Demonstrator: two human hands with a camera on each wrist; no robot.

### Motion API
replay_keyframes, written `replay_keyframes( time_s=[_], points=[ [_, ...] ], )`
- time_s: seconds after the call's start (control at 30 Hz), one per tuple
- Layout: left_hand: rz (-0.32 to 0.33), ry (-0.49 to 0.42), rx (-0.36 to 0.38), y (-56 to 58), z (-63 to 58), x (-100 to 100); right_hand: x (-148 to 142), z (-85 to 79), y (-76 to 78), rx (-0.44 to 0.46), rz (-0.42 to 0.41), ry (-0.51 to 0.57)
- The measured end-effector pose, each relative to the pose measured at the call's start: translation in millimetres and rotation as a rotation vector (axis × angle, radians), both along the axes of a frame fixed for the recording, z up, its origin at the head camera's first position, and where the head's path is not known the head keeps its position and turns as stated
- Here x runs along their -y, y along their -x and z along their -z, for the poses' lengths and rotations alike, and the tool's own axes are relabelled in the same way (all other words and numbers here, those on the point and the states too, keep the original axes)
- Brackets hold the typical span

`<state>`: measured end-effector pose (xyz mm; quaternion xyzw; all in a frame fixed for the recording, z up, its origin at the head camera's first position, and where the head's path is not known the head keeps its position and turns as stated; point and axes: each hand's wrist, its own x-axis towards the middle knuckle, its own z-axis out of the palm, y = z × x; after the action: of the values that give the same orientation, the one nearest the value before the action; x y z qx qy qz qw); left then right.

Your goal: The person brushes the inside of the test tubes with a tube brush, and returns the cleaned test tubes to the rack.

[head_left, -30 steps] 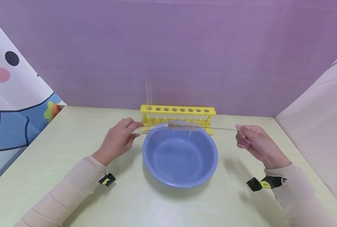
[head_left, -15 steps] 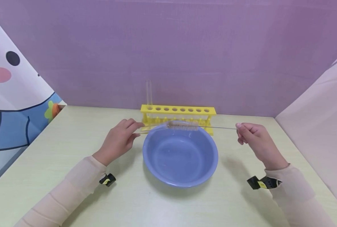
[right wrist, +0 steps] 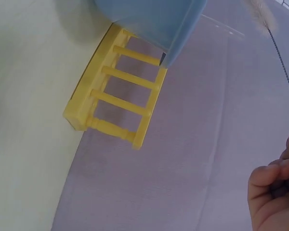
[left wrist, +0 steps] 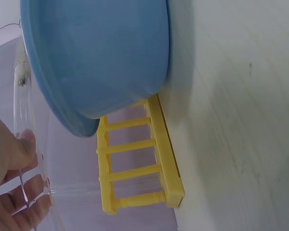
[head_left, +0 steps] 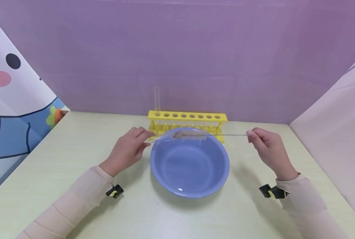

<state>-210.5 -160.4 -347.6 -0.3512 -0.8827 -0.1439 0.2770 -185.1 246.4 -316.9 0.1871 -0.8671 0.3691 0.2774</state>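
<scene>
My left hand [head_left: 129, 149] grips a clear glass test tube [left wrist: 23, 108] near one end, holding it nearly level over the far rim of the blue basin [head_left: 192, 169]. My right hand [head_left: 268, 146] pinches the thin twisted-wire handle [head_left: 228, 134] of a test tube brush [head_left: 193, 134]. Its pale bristles lie in line with the tube above the basin's back edge. In the left wrist view, the brush tip [left wrist: 22, 79] appears to be just inside the tube's mouth. How far it reaches in is hard to see through the glass.
Behind the basin stands a yellow test tube rack [head_left: 187, 115]. Another clear tube [head_left: 156, 98] stands upright in its leftmost hole. A purple backdrop [head_left: 177, 59] rises behind the pale table [head_left: 177, 219].
My right hand has shifted slightly left, carrying the brush towards the tube. My left hand has moved a little to the right with the tube. Basin and rack stay in place.
</scene>
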Motion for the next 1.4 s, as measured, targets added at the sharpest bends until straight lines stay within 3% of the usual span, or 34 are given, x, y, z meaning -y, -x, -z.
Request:
replay_keyframes(
  time_s=[0.43, 0.63, 0.93, 1.4],
  points=[
    [0.009, -0.01, 0.01, 0.3, -1.9, -3, 8, -1.4, 11.2, -0.192, -0.009, -0.04],
    [0.028, -0.025, 0.007, 1.5, -3.1, -5, 9, -0.5, 19.8, -0.299, -0.061, -0.025],
    [0.039, -0.024, 0.015, 1.5, -2.4, -6, 9, 3.4, 30.0, -0.502, -0.113, -0.144],
    [0.052, -0.022, 0.007, -1.2, -1.1, -9, 16, 1.4, 32.9, -0.675, -0.139, -0.25]
  ],
)
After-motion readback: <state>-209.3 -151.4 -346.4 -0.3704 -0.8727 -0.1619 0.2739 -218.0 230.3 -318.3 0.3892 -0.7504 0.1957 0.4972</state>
